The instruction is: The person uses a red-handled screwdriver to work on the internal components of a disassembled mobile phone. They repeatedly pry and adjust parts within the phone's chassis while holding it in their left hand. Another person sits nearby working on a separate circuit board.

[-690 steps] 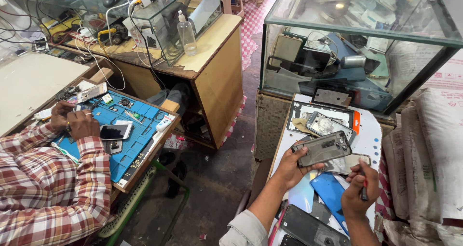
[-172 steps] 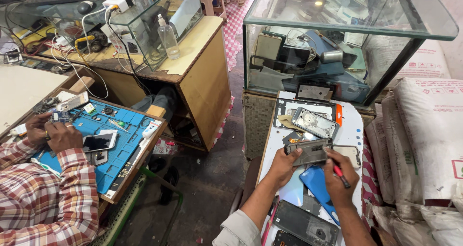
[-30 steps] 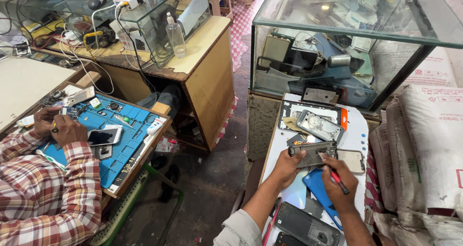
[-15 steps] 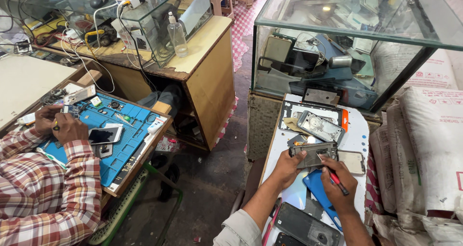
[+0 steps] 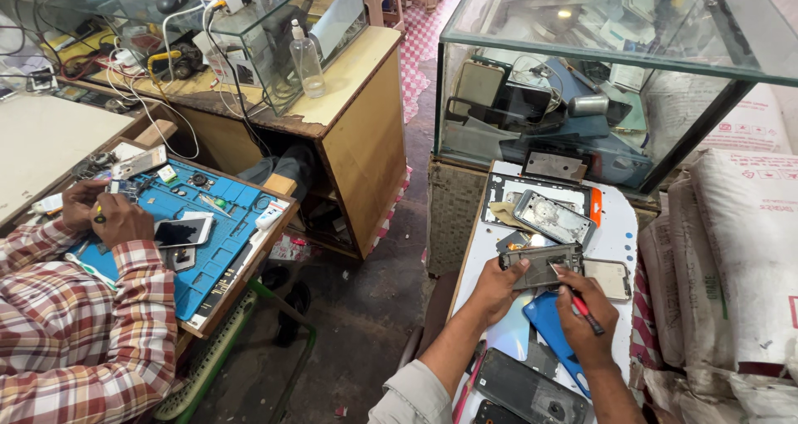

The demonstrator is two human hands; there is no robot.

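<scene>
My left hand grips an opened grey phone body from its left end, holding it over the small white table. My right hand holds a red-handled screwdriver, its tip set against the phone body's right part. Under my hands lie a blue phone cover and a dark phone back. Beyond them rest another phone frame and a clear case.
A glass display case full of parts stands behind the table. White sacks pile up on the right. At left a person in a checked shirt works on a blue mat. A wooden counter holds a bottle and cables.
My hands have kept their grip on the phone body and screwdriver, shifting only slightly. The view has drifted a little.
</scene>
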